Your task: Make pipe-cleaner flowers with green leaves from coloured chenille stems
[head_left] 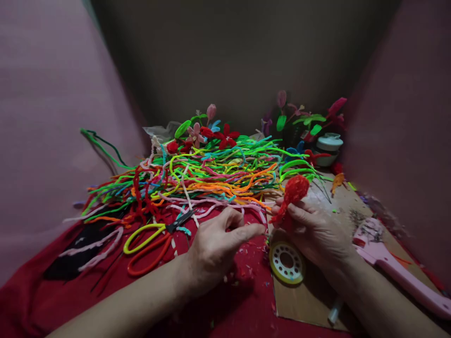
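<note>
My right hand [313, 230] holds a red fuzzy pipe-cleaner flower [296, 190], its rounded head upward, between thumb and fingers. Left of it, and apart from the flower, my left hand [218, 244] is closed, with the thumb pointing right. Whatever its curled fingers hold, if anything, is hidden. Below the right hand a roll of clear tape [287, 263] with a white core rests on a cardboard sheet [292, 305]. Scissors [155, 234] with yellow and red handles lie left of my left hand, blades toward the pile of colourful pipe cleaners [218, 173].
Finished pipe-cleaner flowers [227, 136] stand behind the pile. At the back right is a jar with a pale lid [329, 143]. A pink glue gun [394, 267] lies on the right. A black flat item [75, 253] rests on the red cloth [38, 300]. Pink walls flank both sides.
</note>
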### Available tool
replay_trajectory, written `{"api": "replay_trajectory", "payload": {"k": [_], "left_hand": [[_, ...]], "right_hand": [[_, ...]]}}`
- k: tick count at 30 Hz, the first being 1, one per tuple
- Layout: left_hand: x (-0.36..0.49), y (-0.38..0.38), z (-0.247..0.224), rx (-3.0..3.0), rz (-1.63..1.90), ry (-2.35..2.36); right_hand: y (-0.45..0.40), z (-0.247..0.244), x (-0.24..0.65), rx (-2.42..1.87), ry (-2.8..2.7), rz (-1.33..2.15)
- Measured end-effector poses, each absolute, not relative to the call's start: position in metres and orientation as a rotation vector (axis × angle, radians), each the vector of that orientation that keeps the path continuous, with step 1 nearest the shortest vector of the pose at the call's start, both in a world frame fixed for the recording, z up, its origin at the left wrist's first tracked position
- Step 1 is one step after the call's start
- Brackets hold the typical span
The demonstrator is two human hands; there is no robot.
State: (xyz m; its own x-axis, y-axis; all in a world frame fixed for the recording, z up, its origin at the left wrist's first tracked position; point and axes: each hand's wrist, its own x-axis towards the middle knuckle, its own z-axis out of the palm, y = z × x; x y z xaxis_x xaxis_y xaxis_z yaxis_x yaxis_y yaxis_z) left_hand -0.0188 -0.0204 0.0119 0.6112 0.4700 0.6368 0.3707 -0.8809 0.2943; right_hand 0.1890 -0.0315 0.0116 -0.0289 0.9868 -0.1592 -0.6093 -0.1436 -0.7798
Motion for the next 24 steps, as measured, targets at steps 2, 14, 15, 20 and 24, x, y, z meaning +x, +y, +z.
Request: {"api": "replay_trajectory", "payload": {"k": [2,14,15,20,24], "left_hand": [[-0.018,-0.02,0.012,2.638,1.048,0.755],[-0.004,-0.026,0.013,2.582,1.007,0.764],[-0.003,-0.026,0.014,2.575,1.002,0.771],[0.001,-0.029,0.013,2.385,0.933,0.8],[0.004,-0.033,0.012,2.102,0.771,0.895]], "right_hand": [[-0.031,0.009,0.187,-0.826,-0.606,1.569],[-0.035,0.008,0.176,-0.851,-0.504,1.545],[-0.035,0.007,0.175,-0.847,-0.501,1.541],[-0.036,0.005,0.173,-0.83,-0.463,1.532],[-0.036,0.003,0.172,-0.8,-0.442,1.505]]}}
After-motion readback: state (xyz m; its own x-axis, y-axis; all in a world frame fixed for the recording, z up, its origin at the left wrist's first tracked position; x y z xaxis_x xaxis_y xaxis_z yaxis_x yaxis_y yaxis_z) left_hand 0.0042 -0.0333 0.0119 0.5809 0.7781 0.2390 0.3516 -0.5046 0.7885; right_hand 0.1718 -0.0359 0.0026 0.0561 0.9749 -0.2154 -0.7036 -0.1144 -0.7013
